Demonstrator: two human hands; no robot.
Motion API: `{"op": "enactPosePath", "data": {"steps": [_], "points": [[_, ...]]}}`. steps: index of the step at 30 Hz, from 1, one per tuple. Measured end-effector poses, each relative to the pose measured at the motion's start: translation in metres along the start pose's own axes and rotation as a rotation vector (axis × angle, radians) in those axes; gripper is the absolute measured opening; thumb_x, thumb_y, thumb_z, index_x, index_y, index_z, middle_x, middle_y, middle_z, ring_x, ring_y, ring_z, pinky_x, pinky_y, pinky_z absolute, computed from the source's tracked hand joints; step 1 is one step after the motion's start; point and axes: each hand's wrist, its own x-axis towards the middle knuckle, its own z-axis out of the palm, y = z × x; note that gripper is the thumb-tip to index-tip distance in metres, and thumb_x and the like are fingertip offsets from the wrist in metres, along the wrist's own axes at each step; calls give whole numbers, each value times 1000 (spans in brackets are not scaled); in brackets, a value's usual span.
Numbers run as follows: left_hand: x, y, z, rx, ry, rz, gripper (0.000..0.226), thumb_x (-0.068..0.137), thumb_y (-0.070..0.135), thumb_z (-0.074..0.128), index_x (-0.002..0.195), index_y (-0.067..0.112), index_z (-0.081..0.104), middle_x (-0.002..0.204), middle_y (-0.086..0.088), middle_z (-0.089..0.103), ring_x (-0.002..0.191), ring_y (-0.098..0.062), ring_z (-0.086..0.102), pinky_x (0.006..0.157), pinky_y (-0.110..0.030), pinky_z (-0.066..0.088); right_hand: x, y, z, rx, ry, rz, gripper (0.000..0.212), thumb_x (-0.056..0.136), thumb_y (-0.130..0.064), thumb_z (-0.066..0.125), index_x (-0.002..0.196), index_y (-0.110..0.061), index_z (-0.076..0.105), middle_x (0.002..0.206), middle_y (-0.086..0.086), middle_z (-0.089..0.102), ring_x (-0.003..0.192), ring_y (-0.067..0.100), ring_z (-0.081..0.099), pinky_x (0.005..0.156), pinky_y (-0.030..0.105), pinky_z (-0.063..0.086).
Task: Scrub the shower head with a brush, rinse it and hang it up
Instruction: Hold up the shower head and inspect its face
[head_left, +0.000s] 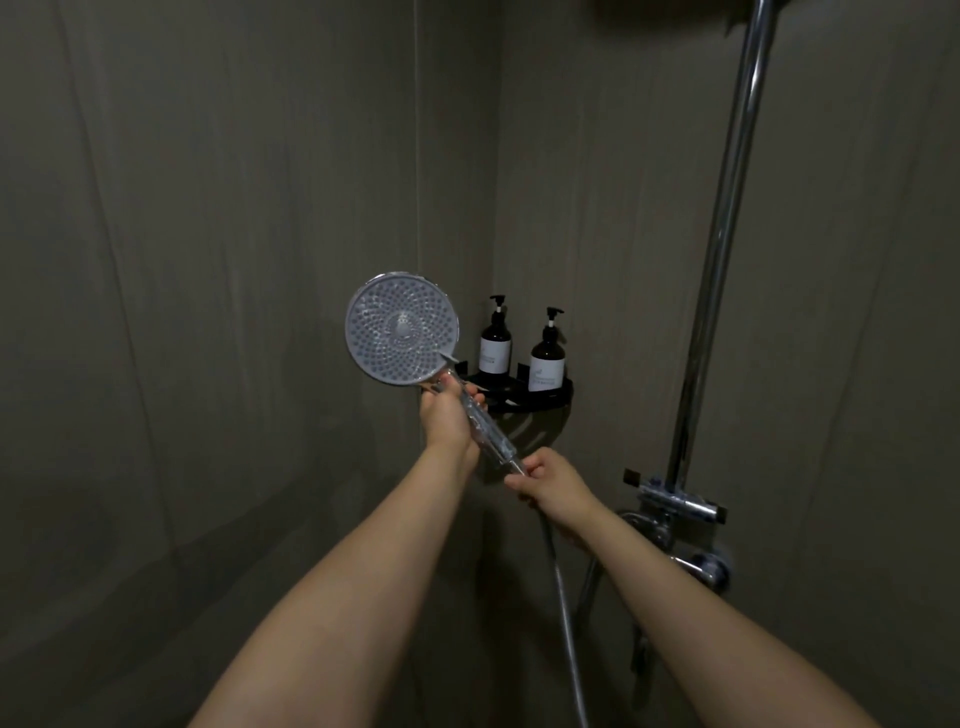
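Grey-tiled shower corner, dim. Shower head (401, 327) — held up left of the corner shelf (524, 397), spray face toward the camera, handle slanting down and right from the disc. Left hand (448, 415) wraps the upper handle; right hand (553, 486) pinches the bottom end where the hose (563, 613) joins. Two pump bottles (494, 340) stand on the shelf. Chrome riser pipe (719, 249) and mixer valve (680, 512) lie right of the shelf, nearer the right hand. No brush visible — scrubbing likely not begun.
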Motion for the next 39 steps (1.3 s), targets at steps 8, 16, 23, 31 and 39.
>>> {"op": "enactPosePath", "data": {"steps": [8,16,23,31,39], "points": [[3,-7,4,30,-34,-9,14,98,17,40,85,19,46,72,-2,50,62,-14,48,63,-27,43,-3,-4,-10,178,-133,85,16,97,-9,41,87,-10,54,76,2,65,63,8,54,47,13,41],[2,-9,10,36,-53,-9,15,98,16,40,85,19,47,73,-3,50,63,-14,49,63,-26,43,-4,-2,-12,284,-68,117,25,99,-14,37,83,-12,57,78,5,63,66,10,54,45,13,40],[2,-8,9,78,-55,-10,14,98,17,41,86,21,48,76,-3,52,67,-14,50,64,-27,43,-2,0,-7,336,-83,135,28,99,-16,39,82,-11,60,68,2,69,63,9,53,59,20,40],[3,-6,4,71,-56,-14,12,98,19,41,88,21,48,77,-2,51,67,-14,50,65,-27,44,-4,-2,-1,295,-49,106,27,99,-12,36,88,-9,61,75,3,67,72,13,56,64,21,43],[6,-7,3,22,-41,-24,13,97,17,41,85,19,45,73,-3,49,63,-13,48,63,-25,43,-4,-2,1,273,-57,94,22,98,-15,43,89,-8,61,85,10,64,76,16,57,74,25,45]]}}
